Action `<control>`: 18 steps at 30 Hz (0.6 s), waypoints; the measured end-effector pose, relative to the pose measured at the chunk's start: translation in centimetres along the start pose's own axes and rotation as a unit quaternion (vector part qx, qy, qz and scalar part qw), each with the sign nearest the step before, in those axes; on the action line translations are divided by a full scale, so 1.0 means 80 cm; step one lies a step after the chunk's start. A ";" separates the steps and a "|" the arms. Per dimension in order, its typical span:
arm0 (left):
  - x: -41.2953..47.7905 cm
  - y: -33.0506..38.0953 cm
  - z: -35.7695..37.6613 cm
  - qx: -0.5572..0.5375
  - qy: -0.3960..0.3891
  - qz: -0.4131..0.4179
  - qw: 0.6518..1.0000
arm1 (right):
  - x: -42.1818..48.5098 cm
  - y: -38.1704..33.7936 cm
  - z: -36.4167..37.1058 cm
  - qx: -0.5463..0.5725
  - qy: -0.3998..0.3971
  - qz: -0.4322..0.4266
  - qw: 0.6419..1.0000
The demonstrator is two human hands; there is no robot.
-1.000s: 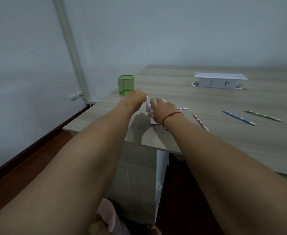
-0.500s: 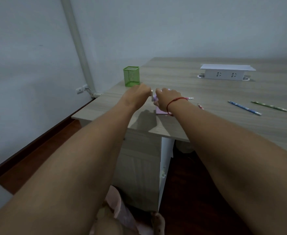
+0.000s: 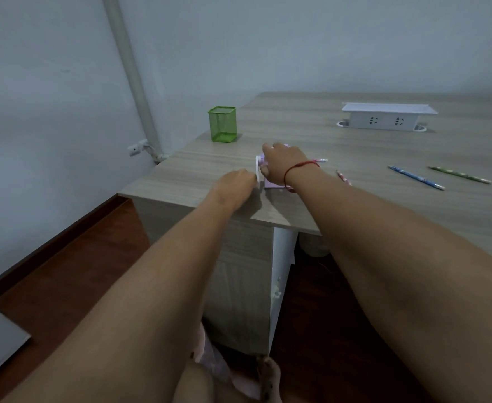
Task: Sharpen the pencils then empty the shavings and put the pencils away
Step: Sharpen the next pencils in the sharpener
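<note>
I see a bright green mesh cup and a lilac-pink sharpener. Then a blue pencil, green pencil, red-patterned pencil.

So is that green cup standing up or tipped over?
Upright: the green cup stands on its base on the desk, opening upward.

right hand grips pink sharpener on desk; left hand holds white crank; green cup beyond

On the desk, the sharpener sits near the front-left corner. Behind it to the left stands the pencil cup; far behind it to the right, the socket block. One pencil seemingly sticks out of its right side. Further right lie a near pencil, a middle pencil and a far pencil.
</note>
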State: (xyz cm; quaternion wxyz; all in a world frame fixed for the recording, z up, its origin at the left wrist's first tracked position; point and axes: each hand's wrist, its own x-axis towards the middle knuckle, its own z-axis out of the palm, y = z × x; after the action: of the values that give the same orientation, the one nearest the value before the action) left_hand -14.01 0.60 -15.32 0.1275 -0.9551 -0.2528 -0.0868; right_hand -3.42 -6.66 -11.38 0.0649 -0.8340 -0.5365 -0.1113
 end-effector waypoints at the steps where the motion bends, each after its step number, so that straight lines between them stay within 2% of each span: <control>1: 0.002 -0.001 0.003 0.002 0.000 0.002 1.000 | 0.000 -0.001 0.003 0.002 0.005 0.001 1.000; 4: 0.005 0.000 0.012 -0.007 0.000 -0.005 1.000 | 0.000 -0.004 0.009 0.011 0.024 0.015 1.000; 9: 0.019 -0.005 0.016 0.038 -0.010 0.019 0.999 | 0.001 0.002 0.014 0.018 0.039 0.003 0.999; 13: 0.031 -0.016 0.016 0.093 -0.002 0.090 0.992 | 0.006 0.007 0.010 0.000 0.039 -0.007 0.999; 18: 0.048 -0.028 0.003 0.048 -0.032 0.091 0.994 | 0.005 0.007 0.007 0.014 0.028 -0.012 0.999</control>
State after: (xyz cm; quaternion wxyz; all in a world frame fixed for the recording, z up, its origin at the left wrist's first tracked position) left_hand -11.83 4.28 -14.21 0.1723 -0.9692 -0.1730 -0.0319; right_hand -2.67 -6.42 -11.81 0.0900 -0.8231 -0.5458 -0.1284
